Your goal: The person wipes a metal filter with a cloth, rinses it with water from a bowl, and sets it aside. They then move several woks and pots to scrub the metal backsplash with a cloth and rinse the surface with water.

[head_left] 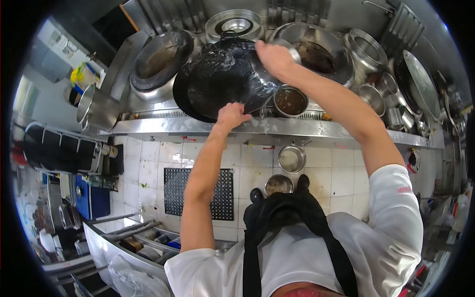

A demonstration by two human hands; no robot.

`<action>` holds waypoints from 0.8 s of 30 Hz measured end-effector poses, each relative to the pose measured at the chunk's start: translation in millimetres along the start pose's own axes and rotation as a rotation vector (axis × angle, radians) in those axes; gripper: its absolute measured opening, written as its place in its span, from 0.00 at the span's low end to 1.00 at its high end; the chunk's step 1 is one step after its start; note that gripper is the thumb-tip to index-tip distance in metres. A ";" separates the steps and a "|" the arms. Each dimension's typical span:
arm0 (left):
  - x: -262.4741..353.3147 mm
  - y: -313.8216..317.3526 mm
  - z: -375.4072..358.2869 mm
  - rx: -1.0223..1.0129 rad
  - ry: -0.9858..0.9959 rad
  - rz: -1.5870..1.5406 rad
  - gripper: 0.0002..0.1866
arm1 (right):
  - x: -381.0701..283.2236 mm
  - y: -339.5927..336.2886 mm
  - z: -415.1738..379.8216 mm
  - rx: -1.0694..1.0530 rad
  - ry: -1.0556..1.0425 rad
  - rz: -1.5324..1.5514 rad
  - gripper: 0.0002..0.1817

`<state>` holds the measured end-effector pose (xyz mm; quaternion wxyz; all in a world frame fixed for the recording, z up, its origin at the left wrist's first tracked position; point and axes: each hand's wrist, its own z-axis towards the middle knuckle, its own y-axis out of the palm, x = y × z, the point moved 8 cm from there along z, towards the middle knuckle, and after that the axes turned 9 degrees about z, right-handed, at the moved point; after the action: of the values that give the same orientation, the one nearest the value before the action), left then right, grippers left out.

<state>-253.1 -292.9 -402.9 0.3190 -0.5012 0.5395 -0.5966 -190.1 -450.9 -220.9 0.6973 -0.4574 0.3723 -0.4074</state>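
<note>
A large black wok point(217, 79) with water splashing in it sits on the stove. My left hand point(232, 116) is at the wok's near rim, its fingers curled over the edge. Over the wok's right side, my right hand point(274, 58) is closed, and what it grips is hidden by the hand. A round metal piece shows just beneath and beside that hand; its full shape cannot be made out. Right of the wok, near the stove's front edge, stands a metal pot point(290, 101) of brown liquid.
Other wok burners flank the wok, on the left point(161, 62) and the right point(316, 54). A tall steel pot point(96, 106) stands at the left end. Two pots sit on the floor by my feet, beside a black rubber mat point(199, 193).
</note>
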 end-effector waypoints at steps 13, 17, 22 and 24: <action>119.4 -268.8 88.6 0.114 0.340 0.395 0.23 | 458.8 -231.5 -117.2 0.776 0.577 -0.074 0.16; 125.2 -368.8 160.0 0.106 0.010 0.212 0.26 | 753.0 -247.8 -257.7 0.846 0.860 0.295 0.20; 147.8 -481.5 183.7 0.183 -0.532 -0.017 0.25 | 915.0 -262.9 -423.4 0.765 1.220 -0.199 0.29; 164.5 -477.6 190.2 0.176 -0.564 -0.423 0.22 | 963.5 -267.9 -463.8 0.910 1.200 -0.190 0.31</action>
<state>-45.8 -403.7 82.9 0.3666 -0.7171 0.2611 -0.5321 -288.1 -1548.5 -251.0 0.4572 0.1452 0.4421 -0.7579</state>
